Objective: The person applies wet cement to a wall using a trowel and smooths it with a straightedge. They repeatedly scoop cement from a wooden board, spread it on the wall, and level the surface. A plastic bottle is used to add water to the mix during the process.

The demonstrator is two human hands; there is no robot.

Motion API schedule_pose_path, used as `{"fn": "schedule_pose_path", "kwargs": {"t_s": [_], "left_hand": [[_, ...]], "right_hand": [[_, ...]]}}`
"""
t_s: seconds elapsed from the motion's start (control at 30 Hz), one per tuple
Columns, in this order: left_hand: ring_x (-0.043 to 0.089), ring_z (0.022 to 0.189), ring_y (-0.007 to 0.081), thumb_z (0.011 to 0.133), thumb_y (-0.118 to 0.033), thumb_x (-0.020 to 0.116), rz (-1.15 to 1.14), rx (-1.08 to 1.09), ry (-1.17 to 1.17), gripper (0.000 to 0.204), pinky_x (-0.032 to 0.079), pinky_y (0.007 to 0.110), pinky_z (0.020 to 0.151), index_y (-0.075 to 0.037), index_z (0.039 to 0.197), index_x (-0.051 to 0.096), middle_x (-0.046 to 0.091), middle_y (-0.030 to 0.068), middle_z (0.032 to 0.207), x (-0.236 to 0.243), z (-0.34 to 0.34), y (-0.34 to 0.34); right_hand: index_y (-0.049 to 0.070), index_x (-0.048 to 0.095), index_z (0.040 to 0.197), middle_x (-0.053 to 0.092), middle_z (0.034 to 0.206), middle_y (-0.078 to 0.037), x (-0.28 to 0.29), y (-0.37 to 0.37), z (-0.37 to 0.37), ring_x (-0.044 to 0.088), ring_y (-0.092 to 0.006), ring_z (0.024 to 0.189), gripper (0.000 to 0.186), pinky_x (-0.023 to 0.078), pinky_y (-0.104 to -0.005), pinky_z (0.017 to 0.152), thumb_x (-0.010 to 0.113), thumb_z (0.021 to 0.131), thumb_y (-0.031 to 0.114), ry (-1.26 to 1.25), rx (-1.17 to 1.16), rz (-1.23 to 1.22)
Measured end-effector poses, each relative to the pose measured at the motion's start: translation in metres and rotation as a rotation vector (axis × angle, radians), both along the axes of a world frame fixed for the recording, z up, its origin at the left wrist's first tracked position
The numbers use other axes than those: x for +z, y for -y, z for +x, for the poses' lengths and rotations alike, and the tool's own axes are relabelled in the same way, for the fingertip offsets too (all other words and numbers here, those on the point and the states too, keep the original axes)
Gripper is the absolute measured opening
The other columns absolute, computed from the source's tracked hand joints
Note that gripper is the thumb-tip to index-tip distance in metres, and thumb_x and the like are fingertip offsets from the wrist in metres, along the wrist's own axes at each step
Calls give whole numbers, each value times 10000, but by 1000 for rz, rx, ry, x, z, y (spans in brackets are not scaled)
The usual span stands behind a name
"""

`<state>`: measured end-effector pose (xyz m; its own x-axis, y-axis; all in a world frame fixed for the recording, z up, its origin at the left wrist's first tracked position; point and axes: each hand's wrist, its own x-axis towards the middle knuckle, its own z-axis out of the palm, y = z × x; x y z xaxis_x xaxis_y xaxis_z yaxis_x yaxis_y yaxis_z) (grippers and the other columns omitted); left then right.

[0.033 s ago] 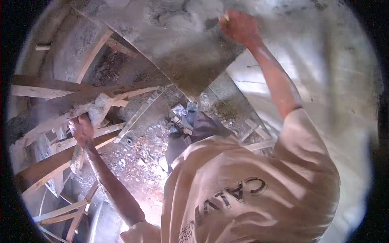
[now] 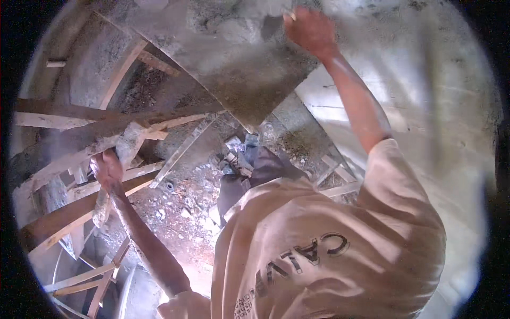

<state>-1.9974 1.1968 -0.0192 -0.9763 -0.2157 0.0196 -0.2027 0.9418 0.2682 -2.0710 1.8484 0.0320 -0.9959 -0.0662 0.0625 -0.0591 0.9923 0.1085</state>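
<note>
Bracing for balance, I'm guessing
Left hand (image 2: 110, 169) is touching timber (image 2: 71, 147), can't tell if gripping; right hand (image 2: 311, 32) is clenching maybe a dark tool (image 2: 272, 27).

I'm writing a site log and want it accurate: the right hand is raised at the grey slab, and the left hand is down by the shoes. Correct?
Not quite: the left hand is at the wooden beam, away from the shoes, as the head view shows. The right hand is raised at the grey slab.
</note>
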Motion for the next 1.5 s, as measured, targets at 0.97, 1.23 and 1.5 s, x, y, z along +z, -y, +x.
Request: {"fn": "schedule_pose_path", "kwargs": {"t_s": [0.97, 1.23, 1.5], "left_hand": [[615, 1033, 510, 956, -410, 505, -192, -63, -184, 487, 482, 610, 908, 5, 1158, 658, 654, 276, 1097, 3, 12, -36], [610, 1014, 481, 991, -446, 504, -272, -176, -216, 469, 480, 606, 884, -30, 1147, 657, 651, 238, 1073, -6, 16, -19], [609, 1008, 487, 1000, -429, 526, -247, -228, -236, 465, 483, 618, 865, -19, 1191, 635, 640, 254, 1092, -3, 16, -29]], "right_hand": [[22, 721, 914, 736, 871, -194, 1, 52, -27, 728, -406, 886, 415, 561, -513, 786, 589, 999, 406, 424, -41, -748], [54, 732, 1016, 756, 971, -192, -7, -14, -44, 737, -433, 930, 384, 605, -521, 794, 588, 964, 406, 298, 259, 92], [62, 726, 1030, 742, 1045, -220, -2, 46, -33, 732, -406, 995, 372, 584, -527, 842, 566, 980, 394, 373, 241, -46]]}}
